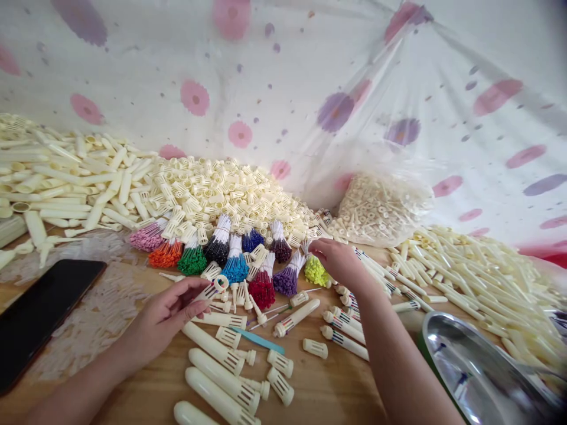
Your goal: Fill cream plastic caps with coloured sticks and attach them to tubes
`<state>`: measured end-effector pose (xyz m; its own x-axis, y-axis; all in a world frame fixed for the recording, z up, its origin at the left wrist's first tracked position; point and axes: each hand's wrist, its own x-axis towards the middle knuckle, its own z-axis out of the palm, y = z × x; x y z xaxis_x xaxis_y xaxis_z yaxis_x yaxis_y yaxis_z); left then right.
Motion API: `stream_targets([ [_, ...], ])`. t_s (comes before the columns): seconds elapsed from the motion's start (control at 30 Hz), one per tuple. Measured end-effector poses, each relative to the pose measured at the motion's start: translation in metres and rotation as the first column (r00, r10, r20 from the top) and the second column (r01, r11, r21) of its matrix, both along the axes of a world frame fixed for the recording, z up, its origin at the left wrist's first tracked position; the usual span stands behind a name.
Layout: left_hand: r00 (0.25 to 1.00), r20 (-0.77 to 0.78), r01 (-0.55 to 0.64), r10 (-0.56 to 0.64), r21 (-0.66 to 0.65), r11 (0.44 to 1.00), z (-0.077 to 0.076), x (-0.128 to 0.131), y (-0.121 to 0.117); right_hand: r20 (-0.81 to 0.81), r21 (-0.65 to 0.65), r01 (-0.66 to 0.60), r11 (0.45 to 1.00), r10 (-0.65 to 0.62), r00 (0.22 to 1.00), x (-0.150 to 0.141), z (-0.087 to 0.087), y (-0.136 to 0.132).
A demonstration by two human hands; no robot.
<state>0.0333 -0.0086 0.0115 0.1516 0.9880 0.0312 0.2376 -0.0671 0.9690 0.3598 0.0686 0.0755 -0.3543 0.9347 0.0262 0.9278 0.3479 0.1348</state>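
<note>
A white sheet printed with pink and purple flowers backs the wooden surface. Your left hand pinches a cream, slotted plastic cylinder above it, long axis slanting, ringed end pointing up-right, away from your palm. Your right hand hovers beside the yellow-green-tipped bundle of thin sticks; whether it pinches anything, I cannot tell.

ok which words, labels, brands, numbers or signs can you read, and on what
No readable text anywhere.
Phone: dark screen, no text showing.
Floral sheet: flowers and dots only.
Slotted piece in the left hand: no legible lettering.
Cream tubes, coloured bundles: none legible.
</note>
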Motion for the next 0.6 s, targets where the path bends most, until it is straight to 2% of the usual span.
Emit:
stream_targets([
  [0.13, 1.000, -0.002, 0.015, -0.015, 0.007, 1.000, 0.000, 0.002, 0.000, 0.102, -0.081, -0.117, 0.990, 0.125, 0.987, 0.024, -0.013, 0.017],
  [0.37, 0.999, 0.033, 0.026, -0.026, -0.016, 1.000, -0.003, 0.002, -0.002, 0.241, -0.176, -0.330, 0.927, 0.366, 0.899, 0.018, -0.017, 0.024],
  [0.6, 1.000, 0.013, 0.021, -0.021, 0.003, 1.000, 0.002, 0.003, -0.001, 0.314, -0.238, -0.424, 0.874, 0.482, 0.818, 0.022, -0.017, 0.027],
])
